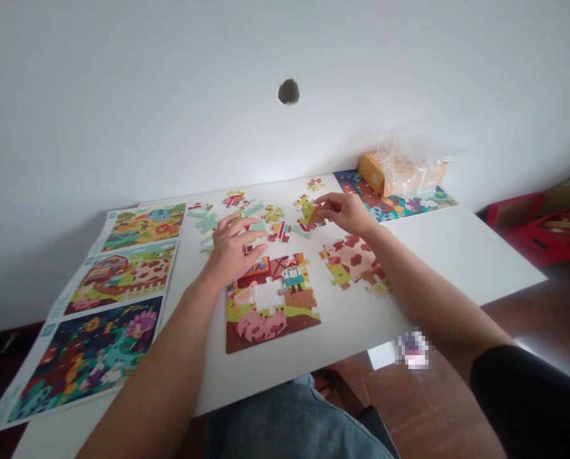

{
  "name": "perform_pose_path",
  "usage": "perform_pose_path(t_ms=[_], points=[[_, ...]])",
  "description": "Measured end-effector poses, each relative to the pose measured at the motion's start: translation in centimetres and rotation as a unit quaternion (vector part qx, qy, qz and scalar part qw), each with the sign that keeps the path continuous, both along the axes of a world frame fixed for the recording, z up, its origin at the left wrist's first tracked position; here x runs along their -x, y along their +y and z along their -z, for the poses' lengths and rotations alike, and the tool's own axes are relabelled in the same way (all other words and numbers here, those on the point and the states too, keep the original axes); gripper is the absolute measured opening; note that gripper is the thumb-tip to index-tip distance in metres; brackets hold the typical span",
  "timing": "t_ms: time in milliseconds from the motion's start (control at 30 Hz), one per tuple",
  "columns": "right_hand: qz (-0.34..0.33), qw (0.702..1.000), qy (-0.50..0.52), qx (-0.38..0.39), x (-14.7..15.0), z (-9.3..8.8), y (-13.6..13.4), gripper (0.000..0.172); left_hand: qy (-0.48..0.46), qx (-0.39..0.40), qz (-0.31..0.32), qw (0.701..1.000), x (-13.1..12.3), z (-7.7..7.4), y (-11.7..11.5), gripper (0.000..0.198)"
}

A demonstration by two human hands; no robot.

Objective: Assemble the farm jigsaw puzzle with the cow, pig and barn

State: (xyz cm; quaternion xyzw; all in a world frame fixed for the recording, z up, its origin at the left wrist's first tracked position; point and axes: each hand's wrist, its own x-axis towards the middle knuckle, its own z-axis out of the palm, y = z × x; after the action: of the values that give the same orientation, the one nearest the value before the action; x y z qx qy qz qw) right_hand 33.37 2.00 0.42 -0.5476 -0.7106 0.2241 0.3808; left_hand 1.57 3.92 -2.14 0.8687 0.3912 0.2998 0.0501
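- While the head camera looks down at a white table (457, 255), the right hand (343, 213) pinches a brown jigsaw piece (314, 218) between thumb and fingertips, just above the loose jigsaw pieces (275, 213).
- Left hand (232, 245): fingers open and spread, curved over the loose pile, nothing visibly gripped; whether the fingertips touch a piece cannot be told.
- Held piece sits near the far middle of the table, well up from the person's body, partly hidden by the fingers.
- Pieces look like thin, stiff printed card: probably very light, not soft, and a bit slick when flat on the table. Likely safest held by opposite edges in a light pinch, since the tabs could bend under force.
- Nearer the body lies a part-joined farmer jigsaw (270, 312) with a gap in its middle; just right of it, a joined cow-pattern section (352, 261).
- Left on the table, a printed sheet of three picture panels (117, 306).
- Far end: a cardboard box (373, 171) beside a clear plastic bag (409, 162), both on a colourful puzzle mat (433, 199).
- Red crate (538, 229) on the floor, right.
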Motion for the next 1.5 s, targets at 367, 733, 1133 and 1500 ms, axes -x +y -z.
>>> perform_pose_path(t_ms=[367,733,1133,1500], points=[[-0.11,0.978,0.149,0.098,1.4,0.4,-0.3,0.037,-0.012,-0.014,0.006,1.0,-0.2,-0.6,-0.3,0.02],[-0.139,0.919,0.297,0.22,5.9,-0.5,-2.4,0.043,-0.158,0.094,0.065,0.981,-2.6,-0.5,-2.7,0.047],[-0.196,0.932,0.194,0.235,6.1,-0.3,-2.9,0.04,-0.238,0.179,0.039,0.954,-2.0,-0.3,-2.3,0.027],[-0.027,0.973,0.217,0.078,5.2,0.8,-1.4,0.033,-0.139,0.103,0.067,0.983,-2.0,-1.0,-2.3,0.014]])
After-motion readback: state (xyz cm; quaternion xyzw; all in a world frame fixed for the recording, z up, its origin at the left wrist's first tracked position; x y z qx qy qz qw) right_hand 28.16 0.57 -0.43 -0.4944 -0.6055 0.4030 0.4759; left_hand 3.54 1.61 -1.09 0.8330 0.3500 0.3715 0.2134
